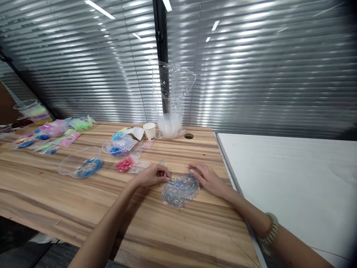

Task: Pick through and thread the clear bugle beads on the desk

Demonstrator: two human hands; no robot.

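A loose pile of small, shiny, bluish tube-shaped pieces [180,191] lies on the wooden table [156,230]. At the pile's upper left edge is my left hand [154,175], its fingers curled and pressed together; whatever they may hold is too small to make out. My right hand [205,177] rests palm down at the upper right edge, fingers stretched out and touching the pieces. A bag of red pieces [124,164] lies flat to the left of my left hand.
A clear tray with blue pieces [89,167] and a clear bowl of bags [118,146] stand left. Farther back are a paper cup [150,131], a plastic bag of containers [170,124] and several colourful packets [55,128]. A white table [290,167] adjoins on the right.
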